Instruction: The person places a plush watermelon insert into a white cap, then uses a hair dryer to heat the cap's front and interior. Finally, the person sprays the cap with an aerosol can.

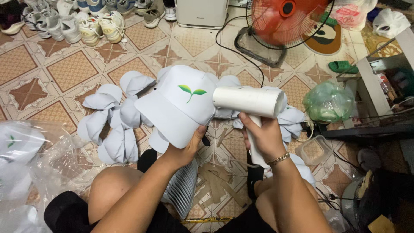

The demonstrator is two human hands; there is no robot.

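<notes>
My left hand (pixel 189 146) holds a white cap (pixel 179 103) with a green leaf mark on its front, gripped from below near the brim. My right hand (pixel 263 136) grips the handle of a white hand-held steamer (pixel 249 102), whose barrel points left at the cap's side, almost touching it. A gold bracelet sits on my right wrist. Both hands are raised above my knees over the tiled floor.
Several white caps (pixel 112 125) lie piled on the floor beyond my hands. Clear plastic bags with caps (pixel 26 164) sit at the left. A red floor fan (pixel 280 21), shoes (pixel 86 23), a green bag (pixel 327 101) and a plastic box (pixel 315 149) surround me.
</notes>
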